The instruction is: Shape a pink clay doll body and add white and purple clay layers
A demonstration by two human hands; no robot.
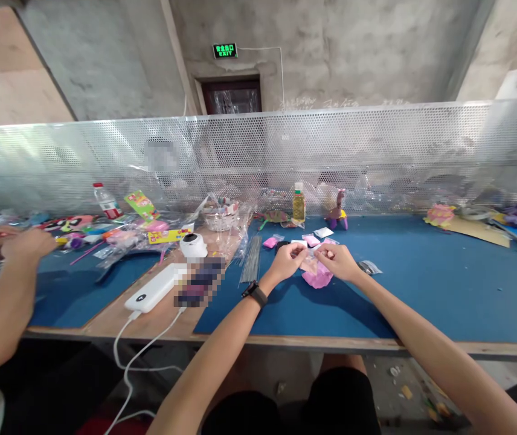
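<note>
My left hand (288,260) and my right hand (337,261) face each other above the blue mat, with the fingers of each pinched together. Between them is a small see-through packet (309,263) with something pale peach in it, its edges gripped by both hands. Just below lies a wavy-edged pink piece (317,278), partly covered by the packet and my right fingers. Small pink packets (269,242) and a white packet (323,232) lie beyond my hands. To the left is a bundle of thin wires (252,260); right of my right hand, a small clear bag with dark contents (369,267).
A bottle of yellow liquid (299,205) and a small animal figure (337,211) stand at the back by the perforated screen (376,145). Left are a white power bank (156,289) with cables and a white camera-like device (193,246). A co-worker's hands (27,244) work at far left.
</note>
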